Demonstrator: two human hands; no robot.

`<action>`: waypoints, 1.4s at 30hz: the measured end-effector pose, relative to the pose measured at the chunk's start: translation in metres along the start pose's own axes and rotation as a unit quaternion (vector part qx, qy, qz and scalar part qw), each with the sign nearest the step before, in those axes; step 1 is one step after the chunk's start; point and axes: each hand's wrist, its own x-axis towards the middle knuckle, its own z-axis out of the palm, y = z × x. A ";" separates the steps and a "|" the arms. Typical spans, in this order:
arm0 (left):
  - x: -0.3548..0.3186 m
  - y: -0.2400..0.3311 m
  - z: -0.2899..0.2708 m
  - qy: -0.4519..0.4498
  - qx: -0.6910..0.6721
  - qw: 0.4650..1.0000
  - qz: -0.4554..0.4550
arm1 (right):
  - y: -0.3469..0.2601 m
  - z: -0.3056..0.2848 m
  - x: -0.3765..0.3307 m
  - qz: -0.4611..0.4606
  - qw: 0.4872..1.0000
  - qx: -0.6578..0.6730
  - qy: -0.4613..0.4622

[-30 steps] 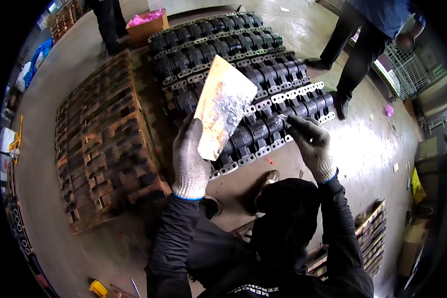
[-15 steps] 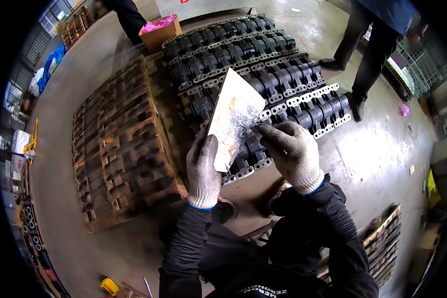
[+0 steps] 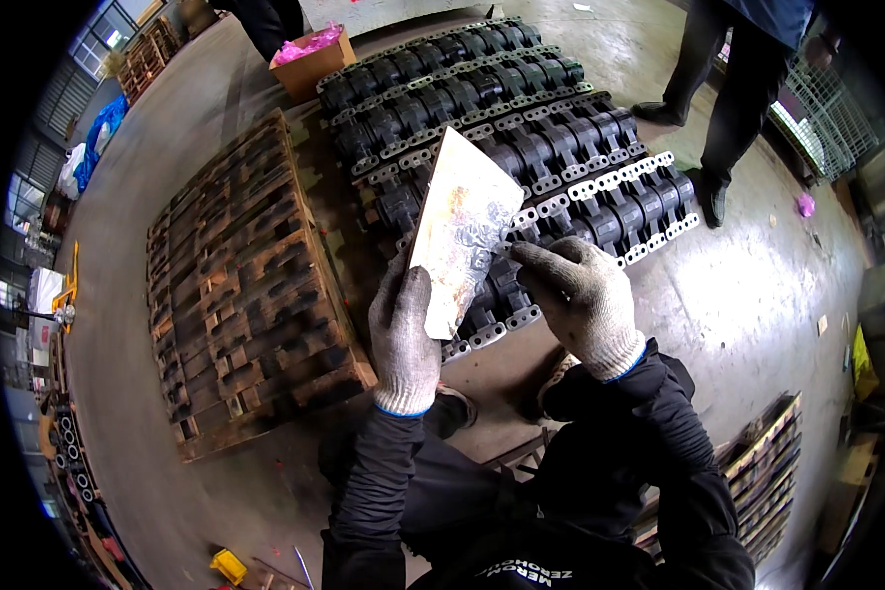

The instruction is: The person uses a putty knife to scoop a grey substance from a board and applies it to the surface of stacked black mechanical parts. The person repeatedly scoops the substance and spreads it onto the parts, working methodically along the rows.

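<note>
Two gloved hands at centre frame: left of them lies a wooden pallet point(image 3: 246, 295); the left hand point(image 3: 406, 334) grips the pale card point(image 3: 462, 231) upright from below, the right hand point(image 3: 582, 295) curls onto its right edge, black castings point(image 3: 521, 128) behind.

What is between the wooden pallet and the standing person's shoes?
In the head view, rows of black metal parts fill the floor between the wooden pallet and the shoes.
</note>
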 end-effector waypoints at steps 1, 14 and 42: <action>0.000 -0.001 -0.001 -0.004 -0.003 1.000 -0.001 | -0.001 -0.001 -0.001 0.000 1.000 -0.002 0.002; 0.000 -0.004 0.000 -0.011 0.079 0.996 0.044 | 0.005 0.000 -0.004 0.005 1.000 0.016 0.009; 0.006 -0.003 0.013 0.041 -0.061 0.997 -0.016 | 0.047 -0.052 -0.023 0.353 0.816 0.455 -0.041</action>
